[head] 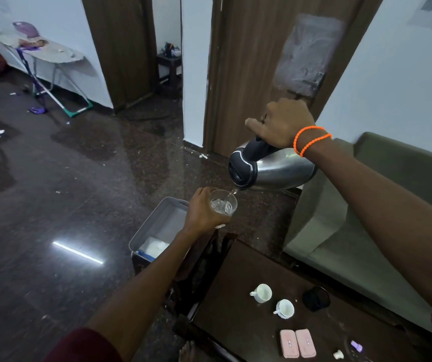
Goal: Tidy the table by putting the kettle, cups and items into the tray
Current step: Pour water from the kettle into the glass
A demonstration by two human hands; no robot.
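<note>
Pre-tidy step: right hand (284, 121) grips tilted kettle (275, 167) handle, pouring into glass (224, 205) clasped by left hand (202, 212) above tray (157, 226); two cups (262, 292) remain on table (235, 296); next, probably right kettle, set into tray.

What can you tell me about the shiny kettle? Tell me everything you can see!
The kettle has a shiny silver metal body with a black lid and a black handle. The right hand grips the handle and holds the kettle in the air, tipped far over on its side with the spout pointing down and left. A thin stream of water runs from the spout into a clear glass held just below by the left hand. Nothing else touches it.
</note>
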